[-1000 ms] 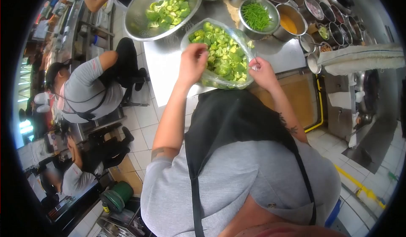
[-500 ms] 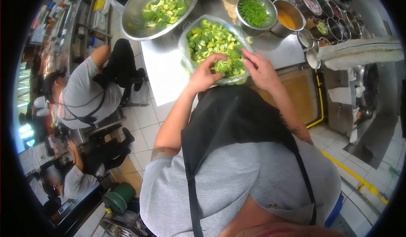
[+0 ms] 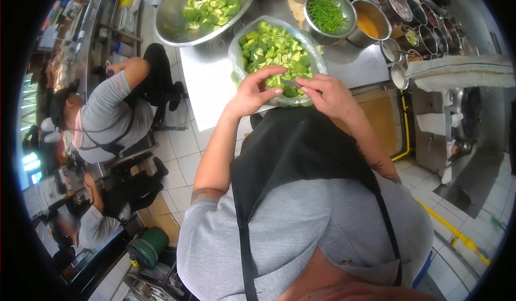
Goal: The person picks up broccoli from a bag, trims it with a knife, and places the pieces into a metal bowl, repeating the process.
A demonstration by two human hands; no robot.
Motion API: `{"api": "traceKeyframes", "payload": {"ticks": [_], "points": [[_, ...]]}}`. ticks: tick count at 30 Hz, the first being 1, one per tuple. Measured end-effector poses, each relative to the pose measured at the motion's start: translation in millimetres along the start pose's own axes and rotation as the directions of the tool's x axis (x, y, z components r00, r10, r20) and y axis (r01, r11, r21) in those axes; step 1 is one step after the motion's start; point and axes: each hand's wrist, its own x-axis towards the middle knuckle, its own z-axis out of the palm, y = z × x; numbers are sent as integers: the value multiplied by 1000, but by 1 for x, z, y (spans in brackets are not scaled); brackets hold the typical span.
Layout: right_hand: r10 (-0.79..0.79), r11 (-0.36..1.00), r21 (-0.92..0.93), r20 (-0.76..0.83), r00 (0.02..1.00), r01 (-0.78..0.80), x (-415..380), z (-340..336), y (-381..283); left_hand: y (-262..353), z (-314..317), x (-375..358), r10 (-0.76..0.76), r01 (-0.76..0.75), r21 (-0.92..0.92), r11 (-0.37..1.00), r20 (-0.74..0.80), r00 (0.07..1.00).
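Note:
My right hand [image 3: 326, 93] grips a small knife [image 3: 291, 83] whose blade points left, over the near part of a clear plastic bag [image 3: 316, 55] full of broccoli pieces [image 3: 271, 47]. On the left, at the bag's near edge, my left hand [image 3: 255, 92] has its thumb and fingers apart, curved around the space by the blade tip. Nothing shows clearly between those fingers.
Beyond the bag stand a steel colander [image 3: 166, 24] with more broccoli, a bowl of chopped greens [image 3: 327, 15] and a pot of orange liquid [image 3: 370, 26]. Two people work at the left. A cloth [image 3: 462, 71] hangs at the right.
My right hand has moved left and down toward my left hand, and the knife now shows in it. My left hand has shifted slightly left and nearer to me.

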Motion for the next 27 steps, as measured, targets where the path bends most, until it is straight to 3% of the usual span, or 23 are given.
{"api": "traceKeyframes", "payload": {"ticks": [11, 13, 17, 20, 23, 26, 27], "points": [[-36, 999, 38, -53, 998, 38, 13, 7, 5, 4, 4, 5, -156, 154, 59, 986, 47, 987], [-13, 999, 29, -80, 997, 16, 15, 8, 8, 2, 5, 7, -121, 122, -57, 991, 19, 992], [11, 984, 179, -114, 993, 9, 17, 9, 11, 2, 5, 10, -59, 48, -212, 976, -42, 997], [-19, 982, 187, -57, 998, 29, 17, 6, 12, -12, -4, 12, 68, -72, -61, 996, -70, 995], [-59, 980, 189, -9, 998, 60, 16, 4, 6, 2, -2, 6, 97, -88, 114, 990, -85, 992], [-114, 977, 180, -8, 993, 114, 15, 6, 8, -1, -4, 9, 178, -176, 138, 975, -5, 984], [-131, 981, 145, -13, 991, 131, 15, 5, 6, 0, -4, 7, 136, -134, 77, 988, -12, 991]]}}
